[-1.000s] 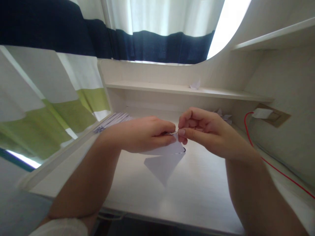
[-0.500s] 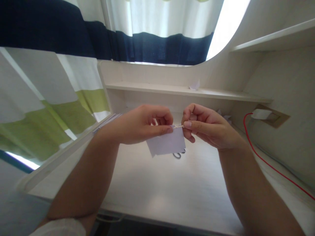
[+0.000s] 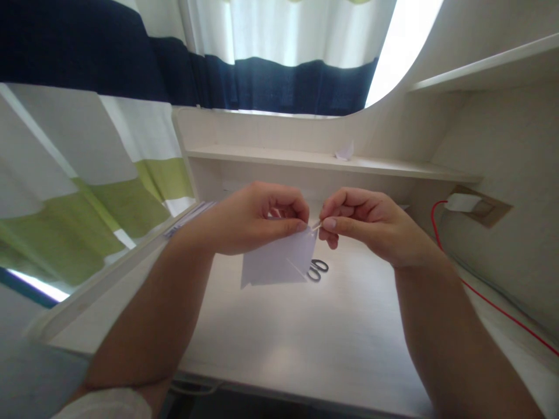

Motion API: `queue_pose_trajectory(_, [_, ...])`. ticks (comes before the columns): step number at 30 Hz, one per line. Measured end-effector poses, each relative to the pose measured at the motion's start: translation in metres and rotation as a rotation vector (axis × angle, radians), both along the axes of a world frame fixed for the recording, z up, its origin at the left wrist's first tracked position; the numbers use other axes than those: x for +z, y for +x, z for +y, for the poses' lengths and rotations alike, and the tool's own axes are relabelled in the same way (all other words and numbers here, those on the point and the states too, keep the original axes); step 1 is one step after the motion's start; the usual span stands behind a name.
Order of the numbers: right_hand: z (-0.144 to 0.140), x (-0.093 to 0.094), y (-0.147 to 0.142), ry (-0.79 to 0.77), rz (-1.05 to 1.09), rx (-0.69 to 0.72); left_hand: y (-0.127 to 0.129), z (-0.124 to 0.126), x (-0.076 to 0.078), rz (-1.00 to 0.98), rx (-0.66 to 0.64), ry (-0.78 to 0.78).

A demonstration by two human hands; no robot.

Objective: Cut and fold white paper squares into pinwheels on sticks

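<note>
Left hand: the left hand [image 3: 257,221] is raised above the middle of the desk [image 3: 340,331], fingers curled, thumb and forefinger pinched on the top corner of a folded sheet of white paper [image 3: 279,263].
Right hand: the right hand [image 3: 371,224] faces it, just beside; its thumb and forefinger are pressed together on the same corner of the paper, the other fingers tucked under.
Paper: it hangs from the two pinches in the air over the desk, not touching the surface, a crease running across it; its lower edge points toward the near-left.
Scissors: a small pair of scissors [image 3: 318,269] lies flat on the desk behind the paper, partly hidden by it, only the handle loops showing.
Back shelf: a low shelf [image 3: 271,156] runs along the far edge of the desk; a small folded bit of white paper [image 3: 345,151] sits on it.
Right wall: a red cable [image 3: 463,279] runs down from a white plug [image 3: 463,201] at the wall plate.
Left side: a striped curtain [image 3: 87,163] hangs beside the desk's left edge, where a stack of sheets [image 3: 192,214] lies.
</note>
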State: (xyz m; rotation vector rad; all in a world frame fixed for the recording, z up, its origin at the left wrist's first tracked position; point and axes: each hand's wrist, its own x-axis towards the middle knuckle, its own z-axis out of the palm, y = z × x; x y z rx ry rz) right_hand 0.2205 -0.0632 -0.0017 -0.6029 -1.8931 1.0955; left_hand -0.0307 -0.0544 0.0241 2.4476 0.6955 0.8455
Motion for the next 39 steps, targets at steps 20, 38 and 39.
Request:
queue_pose_trajectory(20, [-0.003,-0.003,-0.007,-0.076,-0.039,0.028,0.008,0.007,-0.005,-0.019,0.004,-0.02])
queue_pose_trajectory(38, [0.023,-0.004,-0.001,-0.323,0.483,-0.048,-0.017,0.053,-0.011,-0.183,0.335,-0.29])
queue_pose_trajectory(39, [0.023,-0.004,-0.001,-0.314,0.5,-0.063,-0.016,0.054,-0.012,-0.176,0.293,-0.331])
